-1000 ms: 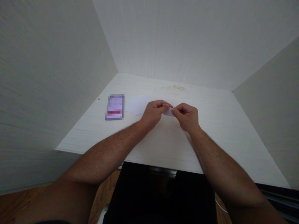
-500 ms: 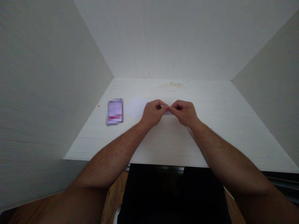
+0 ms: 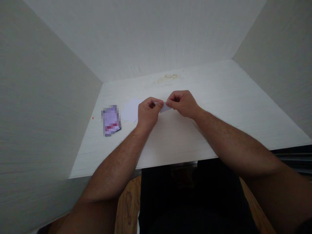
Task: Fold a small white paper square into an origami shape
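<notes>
Head view: hands (image 3: 149,113) partly hide the pinched white paper (image 3: 166,108).

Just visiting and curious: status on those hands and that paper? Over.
Left hand and right hand pinching white paper. More paper lying beside left hand. Nothing seen in the way.

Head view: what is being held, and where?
A flat white paper piece, pinched near its upper edge by the left hand and right hand.

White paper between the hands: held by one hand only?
No, the left hand and the right hand both pinch the white paper.
</notes>
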Demonstrator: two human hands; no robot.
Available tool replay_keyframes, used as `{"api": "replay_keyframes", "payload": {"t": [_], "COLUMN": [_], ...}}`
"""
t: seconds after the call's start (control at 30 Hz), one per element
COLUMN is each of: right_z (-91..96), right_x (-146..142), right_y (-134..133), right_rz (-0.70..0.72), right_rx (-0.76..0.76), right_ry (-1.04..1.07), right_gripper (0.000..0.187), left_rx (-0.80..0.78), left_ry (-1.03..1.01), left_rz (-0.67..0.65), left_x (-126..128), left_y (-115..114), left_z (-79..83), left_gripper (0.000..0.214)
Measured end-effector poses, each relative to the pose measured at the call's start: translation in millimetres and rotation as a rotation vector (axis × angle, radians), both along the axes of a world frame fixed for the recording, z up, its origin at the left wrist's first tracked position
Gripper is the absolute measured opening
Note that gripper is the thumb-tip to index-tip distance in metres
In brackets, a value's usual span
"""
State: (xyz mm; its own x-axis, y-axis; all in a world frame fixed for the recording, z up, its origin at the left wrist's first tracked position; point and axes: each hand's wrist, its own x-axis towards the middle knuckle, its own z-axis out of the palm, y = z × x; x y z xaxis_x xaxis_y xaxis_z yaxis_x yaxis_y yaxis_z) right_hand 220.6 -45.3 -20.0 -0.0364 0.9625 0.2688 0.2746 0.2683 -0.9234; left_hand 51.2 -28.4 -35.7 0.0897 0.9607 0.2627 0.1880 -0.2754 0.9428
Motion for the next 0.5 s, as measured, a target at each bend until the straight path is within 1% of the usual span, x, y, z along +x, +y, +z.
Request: {"api": "replay_keyframes", "payload": {"t": [0.17,0.33,0.5], "right_z": [-1.1,-3.5,-7.0], "right_x": [2.2,4.4,1.9], "right_y": [1.9,2.5,0.7], "right_rz": [-0.019,-0.007,0.021], "right_rx": [0.021,0.088,0.134], "right_ry": [0.039,0.05,0.024], "right_gripper": [0.016,0.016,0.014], "left_rx": [-0.018,-0.039,-0.039], "left_ry": [-0.047,-0.116,-0.02], "left_rz": [-0.01,-0.032,-0.012], "left_x": [-0.9,-1.5,-0.1], "left_y": [0.7,-0.2,-4.3], "left_z": [-1.0,1.3,6.6], "left_gripper": [0.01,0.012,0.014]}}
